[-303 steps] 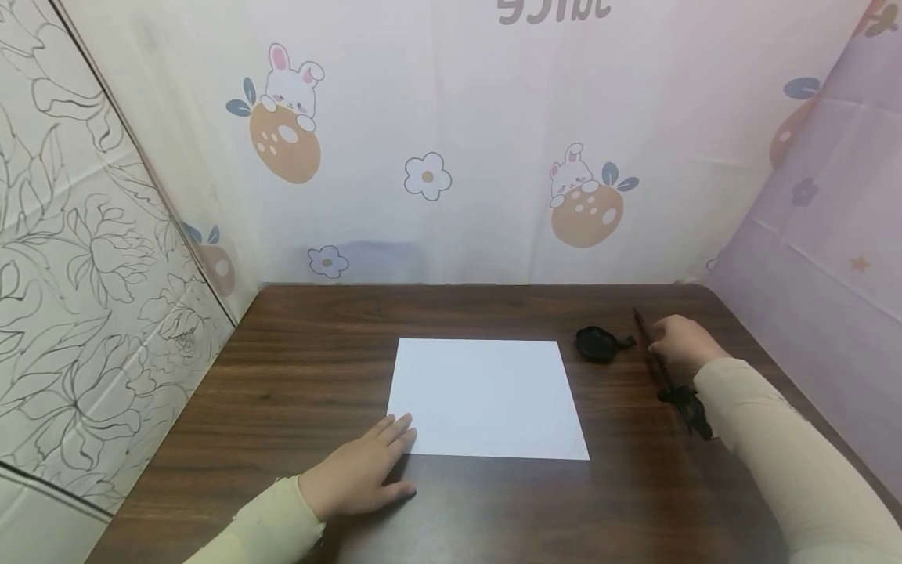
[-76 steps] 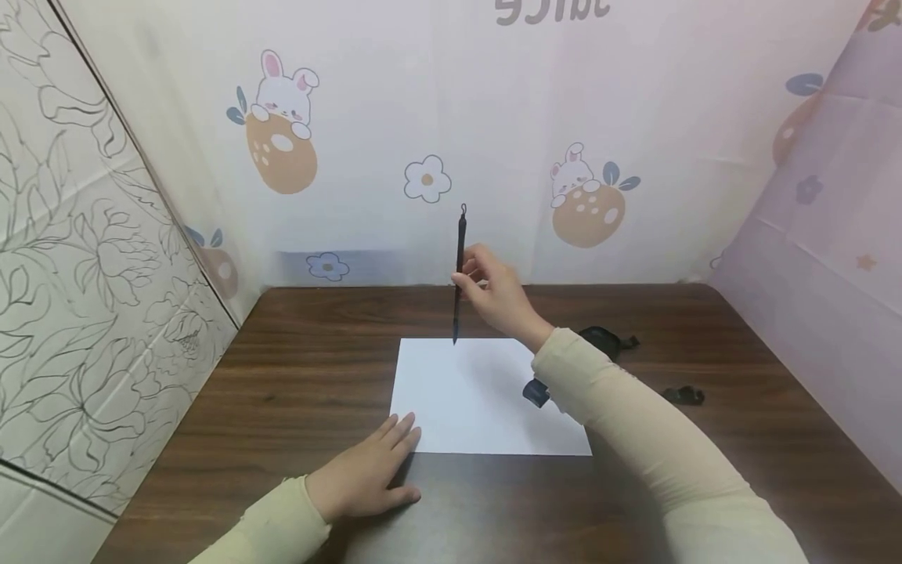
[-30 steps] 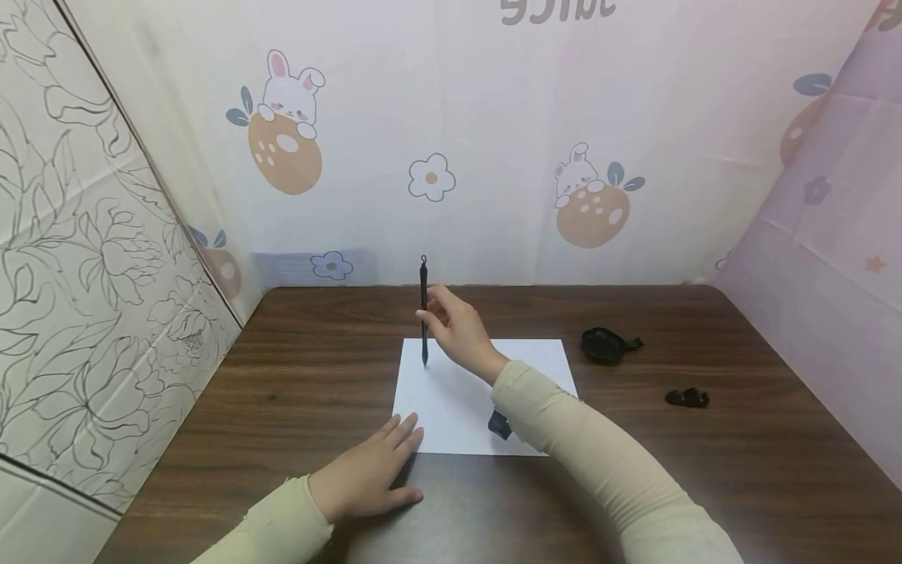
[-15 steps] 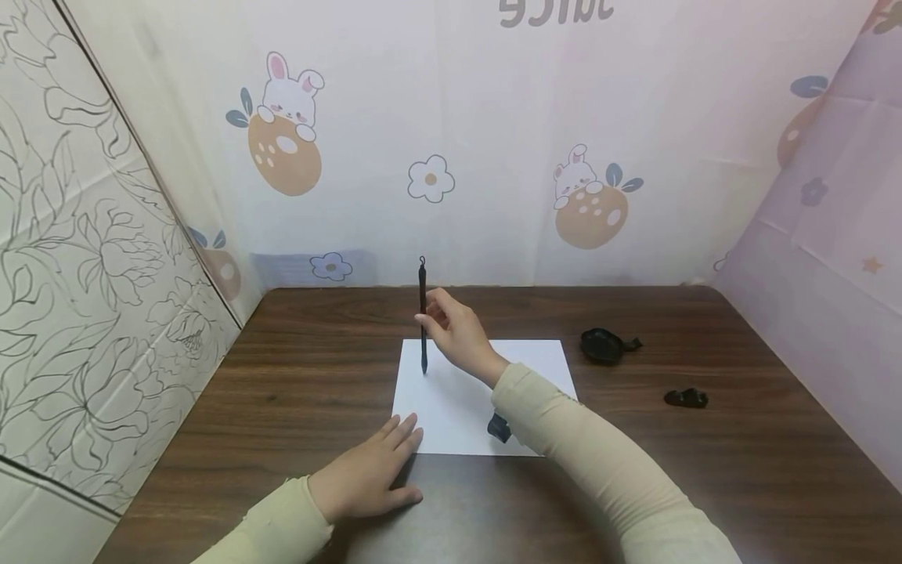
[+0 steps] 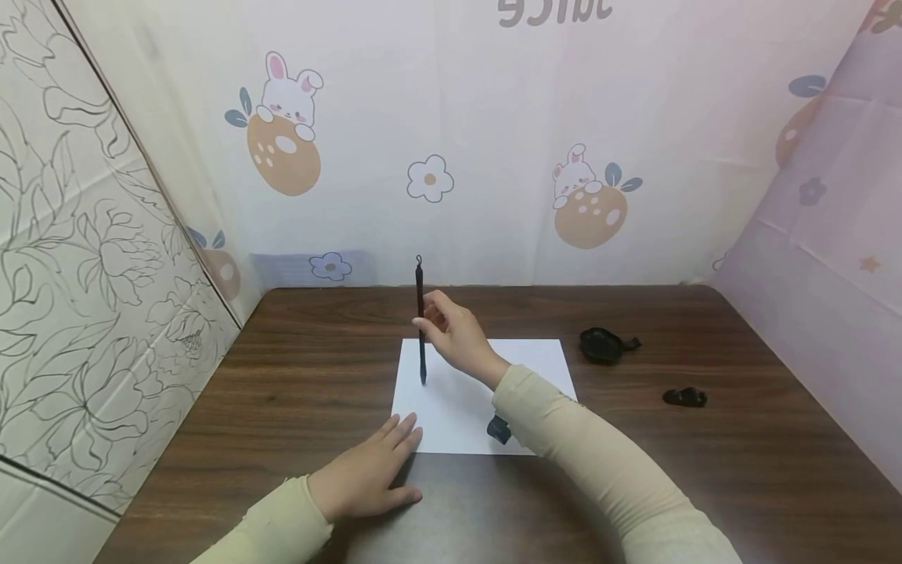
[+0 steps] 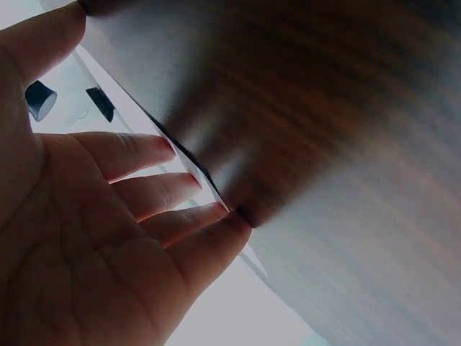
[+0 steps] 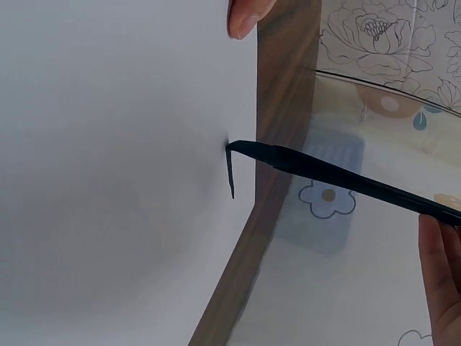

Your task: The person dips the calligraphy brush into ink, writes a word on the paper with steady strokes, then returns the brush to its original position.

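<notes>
My right hand (image 5: 460, 335) pinches a dark writing brush (image 5: 420, 290) partway along its handle, and the brush stands nearly upright over the left part of a white sheet of paper (image 5: 458, 423). In the right wrist view the bent tip of the brush (image 7: 324, 170) touches the paper, and a thin dark stroke (image 7: 231, 176) runs from it. My left hand (image 5: 369, 468) lies with straight fingers on the lower left corner of the sheet; in the left wrist view the fingertips of this hand (image 6: 108, 238) rest at the paper's edge.
On the brown wooden table (image 5: 310, 376), right of the sheet, stands a small black ink dish (image 5: 602, 345) with a short handle. Nearer and farther right lies a small black brush rest (image 5: 684, 397). Patterned curtains (image 5: 486, 141) border the table's back and right.
Earlier the right hand took the brush from the right side and brought it over the sheet. In the last second the tip has moved slightly towards the near edge. The left hand stays put.
</notes>
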